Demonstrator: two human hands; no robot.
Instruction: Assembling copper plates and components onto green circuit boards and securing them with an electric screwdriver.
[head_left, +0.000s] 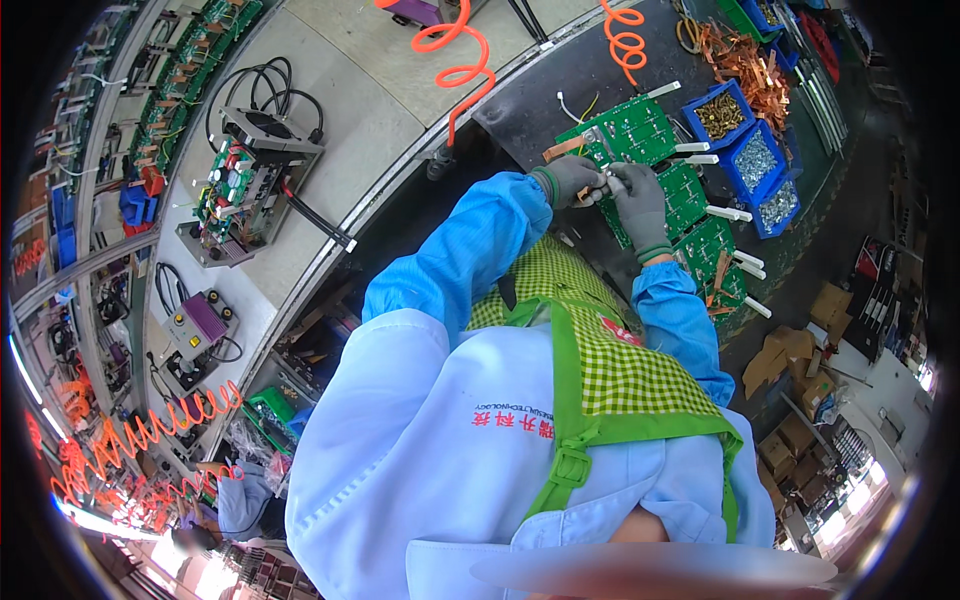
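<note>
My left hand [572, 182], in a grey glove, is closed, its fingertips pinched on something small and pale. Close against it, my right hand [640, 205], also gloved in grey, has thumb and fingers pressed together at the same spot. What they hold is too small to name. Both are above the near edge of a green circuit board [640, 132] with a copper strip [564, 149] at its left side. Another green circuit board [683, 196] lies to the right of my right hand, and a third board [708, 250] is nearer to me. White bars stick out from the boards' right sides.
Blue bins hold brass-coloured screws [720, 116] and silver fasteners [757, 162]. Behind them lies a heap of copper strips [745, 68]. Orange coiled hoses [462, 75] hang over the bench. A metal-framed electronic unit [255, 185] with cables stands on the conveyor at left.
</note>
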